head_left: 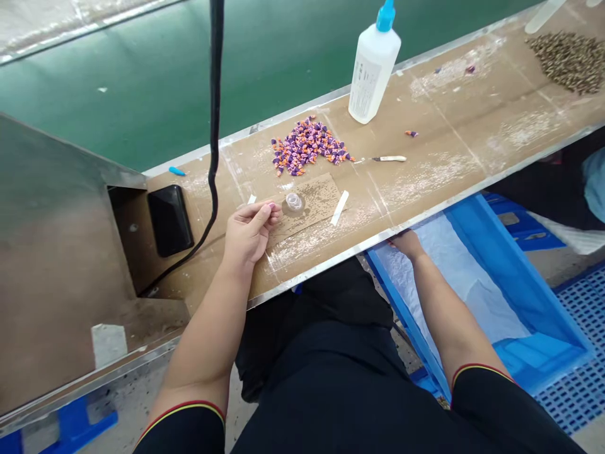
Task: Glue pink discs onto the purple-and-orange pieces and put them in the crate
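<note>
My left hand (253, 230) rests over the bench, thumb and fingers pinched together. Whatever it holds, if anything, is too small to make out. Just right of the fingertips, a small round clear dish (293, 202) sits on a speckled piece of cardboard (319, 197). Beyond it lies a pile of small purple, white and orange pieces (307, 145). My right hand (404, 243) reaches below the bench edge, over the near end of a blue bin (515, 265) lined with white sheeting. The edge hides its fingers.
A white bottle with a blue cap (373, 72) stands at the back. A small white-handled tool (390, 158) and a white strip (339, 208) lie nearby. A black cable (215, 113) hangs before a black phone (170, 221). Small brownish pieces (570, 60) are heaped far right.
</note>
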Tool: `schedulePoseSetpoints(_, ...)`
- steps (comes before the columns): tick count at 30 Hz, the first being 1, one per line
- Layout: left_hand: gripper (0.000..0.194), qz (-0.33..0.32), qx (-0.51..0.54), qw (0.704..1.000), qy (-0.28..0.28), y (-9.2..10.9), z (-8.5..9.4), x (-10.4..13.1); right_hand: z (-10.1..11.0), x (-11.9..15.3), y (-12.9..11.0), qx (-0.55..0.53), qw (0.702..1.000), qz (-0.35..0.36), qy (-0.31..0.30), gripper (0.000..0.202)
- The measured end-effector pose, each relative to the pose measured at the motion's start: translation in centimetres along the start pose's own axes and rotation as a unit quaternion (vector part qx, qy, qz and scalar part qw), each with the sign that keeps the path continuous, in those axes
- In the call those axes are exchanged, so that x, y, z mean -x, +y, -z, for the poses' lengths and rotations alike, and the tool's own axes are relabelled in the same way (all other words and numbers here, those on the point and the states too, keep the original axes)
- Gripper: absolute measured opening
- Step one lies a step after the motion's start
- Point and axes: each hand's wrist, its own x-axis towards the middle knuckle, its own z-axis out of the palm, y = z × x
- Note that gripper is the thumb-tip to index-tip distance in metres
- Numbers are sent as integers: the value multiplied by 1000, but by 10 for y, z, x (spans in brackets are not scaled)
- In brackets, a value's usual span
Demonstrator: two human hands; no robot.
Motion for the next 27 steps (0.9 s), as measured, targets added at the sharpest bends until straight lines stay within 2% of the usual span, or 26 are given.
schedulePoseSetpoints(3, 47, 35, 19, 999, 13, 4, 2, -1, -2, -11, -1, 73, 996, 54, -1, 8)
schedulePoseSetpoints(8, 42, 53, 11, 998, -12, 4, 3, -1, -5, -22, 0, 139, 978, 155, 16, 42)
schedulePoseSetpoints(10, 41, 53, 9, 998, -13, 3, 3, 0, -6, -24, 1, 157, 972, 176, 18, 49)
schedulePoseSetpoints(21, 37, 52, 13, 998, -23, 6, 0, 1, -12, -21, -2, 200, 961, 189, 12, 58)
schedulePoseSetpoints(27, 28, 54, -1, 998, -9, 9, -2, 0, -14, -13, -10, 186, 968, 164, 28, 51)
